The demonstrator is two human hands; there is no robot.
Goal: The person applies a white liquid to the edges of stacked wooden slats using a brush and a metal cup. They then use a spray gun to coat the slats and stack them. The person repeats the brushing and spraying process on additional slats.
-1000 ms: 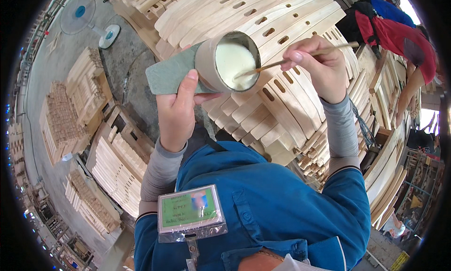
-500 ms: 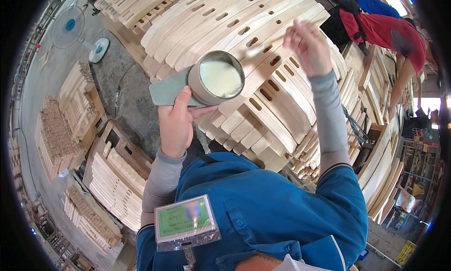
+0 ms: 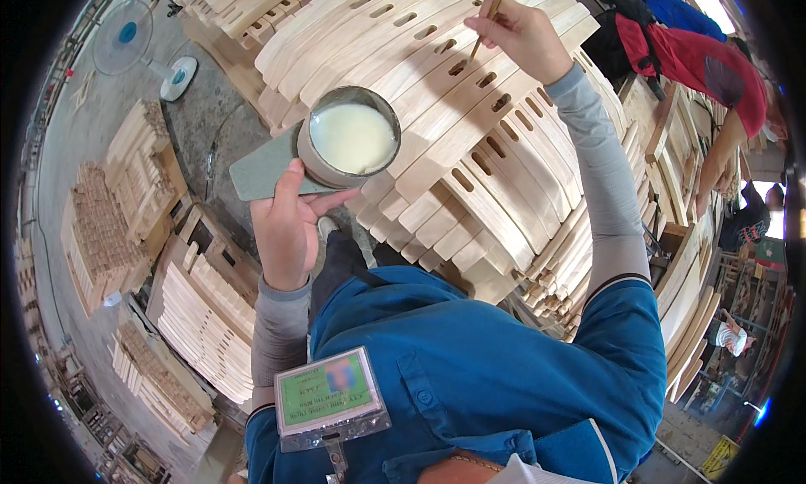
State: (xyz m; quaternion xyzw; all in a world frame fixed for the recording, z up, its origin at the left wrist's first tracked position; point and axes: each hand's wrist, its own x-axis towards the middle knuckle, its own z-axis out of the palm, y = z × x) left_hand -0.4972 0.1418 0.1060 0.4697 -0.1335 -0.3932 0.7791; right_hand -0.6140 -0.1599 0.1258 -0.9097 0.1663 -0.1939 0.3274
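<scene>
My left hand (image 3: pixel 285 232) grips a flat grey-green handle (image 3: pixel 267 167) fixed to a round cup (image 3: pixel 312 158). Inside the cup is a creamy white liquid (image 3: pixel 353 138). Over the stacked wooden slats, my right hand (image 3: pixel 525 35) pinches a thin brush (image 3: pixel 494 12), held steeply with its lower end at a slot in one pale slat (image 3: pixel 437 89). Whether that end reaches into the slot I cannot tell. The slats lie side by side in layers, each with oblong slots near its end.
A standing fan (image 3: pixel 172 79) is on the concrete floor at far left. Pallets of wooden pieces (image 3: pixel 105 224) and slats (image 3: pixel 206 316) stand along the left. On the right, a person in a red top (image 3: pixel 701 60) bends over more wood. Long boards (image 3: pixel 693 333) lean nearby.
My right hand has moved up and left, tipping the brush from nearly level to steep, with its end now at a slot. The cup in my left hand has shifted left.
</scene>
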